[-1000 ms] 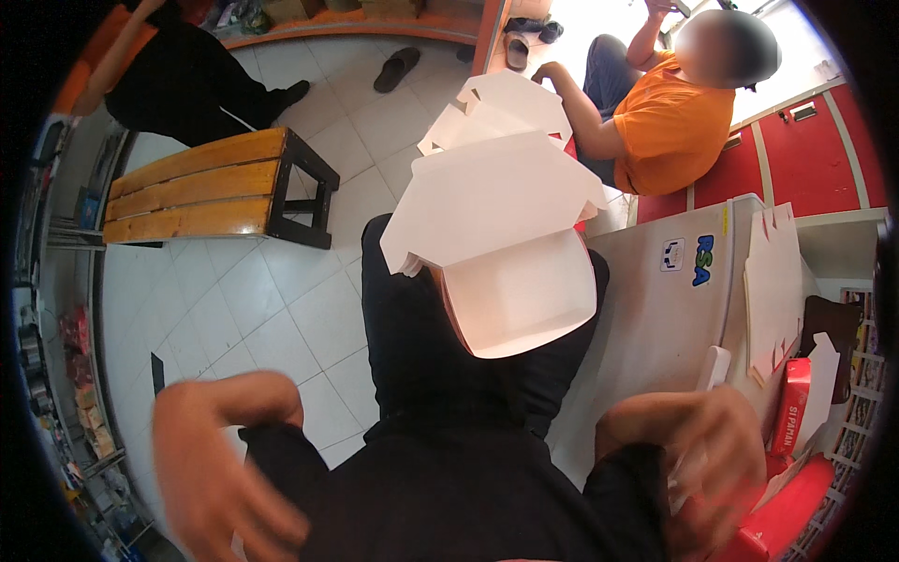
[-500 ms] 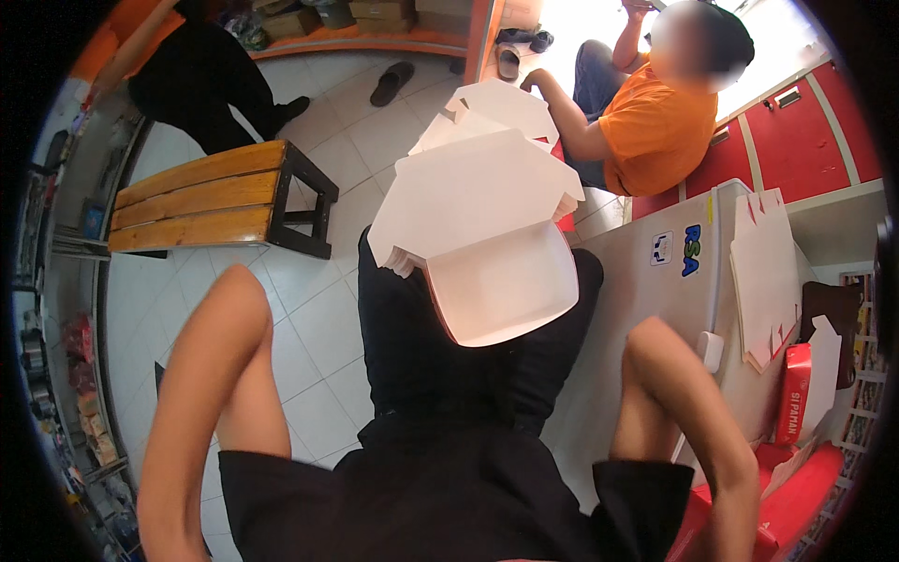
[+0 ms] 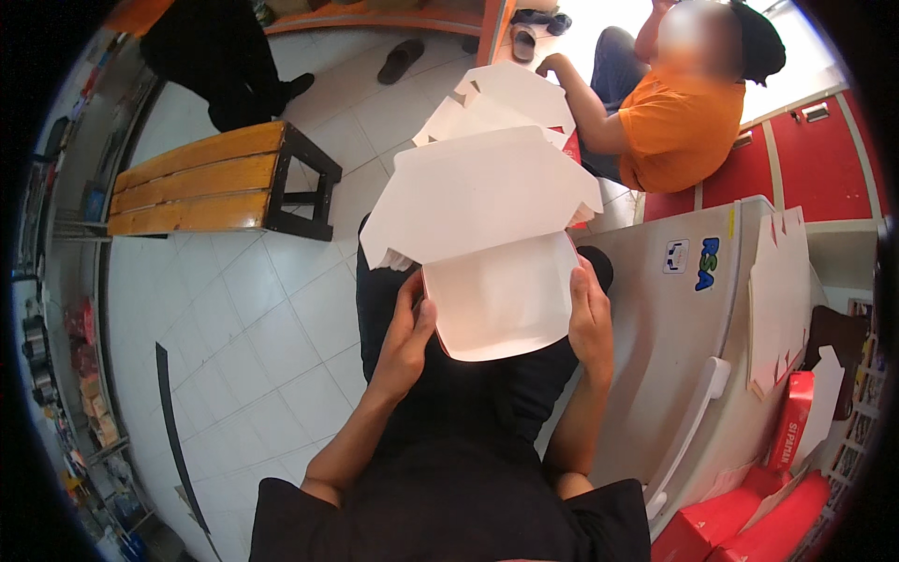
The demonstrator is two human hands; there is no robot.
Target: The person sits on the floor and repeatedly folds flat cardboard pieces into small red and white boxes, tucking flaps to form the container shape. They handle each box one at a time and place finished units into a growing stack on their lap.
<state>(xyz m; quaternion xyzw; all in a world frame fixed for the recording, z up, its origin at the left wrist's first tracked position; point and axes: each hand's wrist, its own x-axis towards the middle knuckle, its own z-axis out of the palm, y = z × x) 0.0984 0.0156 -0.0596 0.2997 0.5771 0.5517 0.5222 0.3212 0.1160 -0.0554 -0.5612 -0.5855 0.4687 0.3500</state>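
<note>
An open white cardboard food box [image 3: 501, 304] rests on my lap, its interior bare. Its wide lid [image 3: 487, 197] is folded back away from me, and layered edges at the lid's corners suggest several boxes nested together. My left hand [image 3: 408, 337] grips the box's left wall, with the thumb near the rim. On the opposite wall my right hand [image 3: 590, 318] is closed, its fingers mostly hidden behind the side. Beyond the lid lies another unfolded white box [image 3: 506, 98] with a bit of red showing.
A wooden bench [image 3: 201, 183] stands at the left. To my right is a white chest with a handle [image 3: 688, 421], with flat box blanks [image 3: 777, 300] and red boxes [image 3: 730, 515] beside it. A person in orange [image 3: 679, 126] sits ahead right; another in black [image 3: 220, 61] is far left.
My hands, out of sight behind bent elbows before, have come forward and taken hold of the box's two sides. The box has shifted slightly.
</note>
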